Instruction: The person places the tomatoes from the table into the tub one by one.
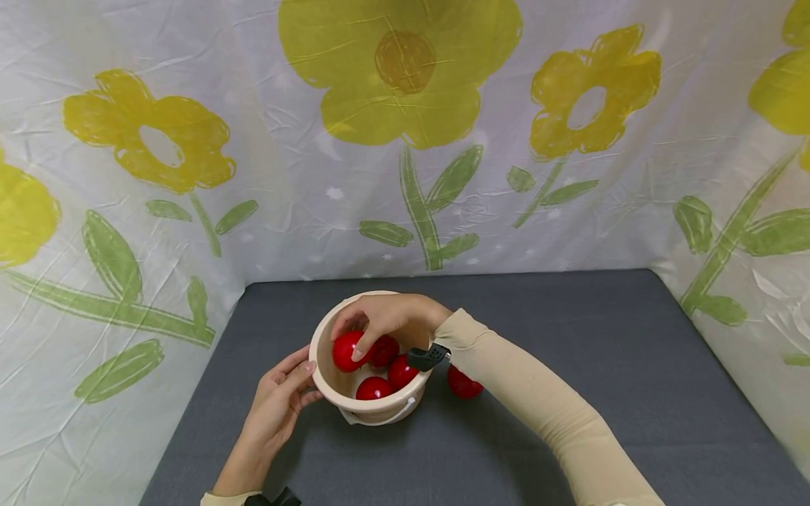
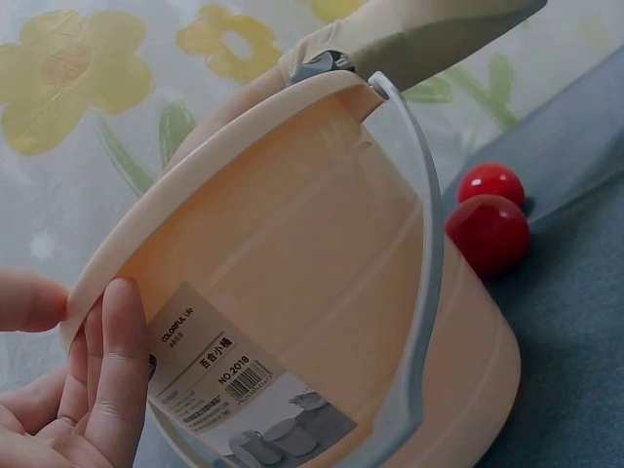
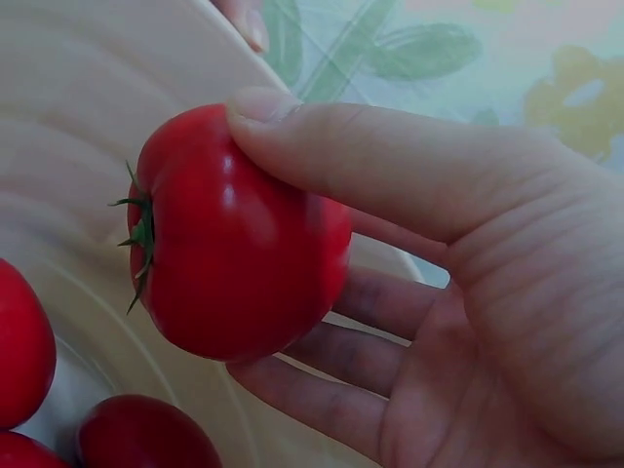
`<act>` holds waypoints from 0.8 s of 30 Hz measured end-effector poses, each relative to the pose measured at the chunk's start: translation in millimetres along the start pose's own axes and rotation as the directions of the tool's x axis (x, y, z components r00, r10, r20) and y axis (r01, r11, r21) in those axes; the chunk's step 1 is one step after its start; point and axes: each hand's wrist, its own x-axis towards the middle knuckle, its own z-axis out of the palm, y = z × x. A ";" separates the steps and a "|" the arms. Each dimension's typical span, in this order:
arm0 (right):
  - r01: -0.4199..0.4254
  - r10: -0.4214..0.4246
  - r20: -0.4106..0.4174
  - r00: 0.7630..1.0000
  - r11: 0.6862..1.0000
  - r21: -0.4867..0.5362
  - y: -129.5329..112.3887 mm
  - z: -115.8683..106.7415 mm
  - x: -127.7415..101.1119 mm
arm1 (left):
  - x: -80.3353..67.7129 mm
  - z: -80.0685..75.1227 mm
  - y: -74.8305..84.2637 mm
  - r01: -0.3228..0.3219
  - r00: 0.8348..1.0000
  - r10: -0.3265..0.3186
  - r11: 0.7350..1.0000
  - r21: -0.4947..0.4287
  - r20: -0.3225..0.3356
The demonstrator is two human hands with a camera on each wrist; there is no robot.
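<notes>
My right hand [image 1: 392, 315] reaches into a cream plastic bucket [image 1: 329, 393] and grips a red tomato [image 3: 244, 234]. The thumb lies along the tomato's upper side, with the fingers curled beneath it. Its green stem end points away from the palm in the right wrist view. My left hand [image 1: 278, 400] pinches the bucket's rim [image 2: 195, 161] at its left side, thumb on one face and fingers on the other. Lower in the bucket lie three more red fruits, one of them a shiny one [image 1: 373, 388] near the front wall.
Outside the bucket, to its right, two red fruits, a smaller one [image 2: 492, 183] and a darker one [image 2: 487, 236], rest on the dark grey table [image 1: 569, 337]. The bucket's pale handle [image 2: 424, 253] hangs down past a printed label [image 2: 234, 370]. A flower-patterned cloth [image 1: 304, 211] stands behind.
</notes>
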 end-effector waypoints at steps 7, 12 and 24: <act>-0.008 0.008 -0.011 1.000 1.000 -0.024 -0.3 -0.1 1.3 | -0.2 0.3 0.4 0.009 1.000 -0.009 1.000 0.009 -0.008; 0.016 -0.017 -0.016 1.000 0.998 -0.057 -1.1 -1.8 2.3 | 0.0 0.1 0.1 0.008 1.000 -0.008 1.000 0.007 -0.005; 0.022 -0.022 -0.042 0.999 1.000 -0.005 -11.1 -4.9 -8.4 | -0.2 1.1 0.4 0.019 1.000 -0.019 1.000 0.010 -0.015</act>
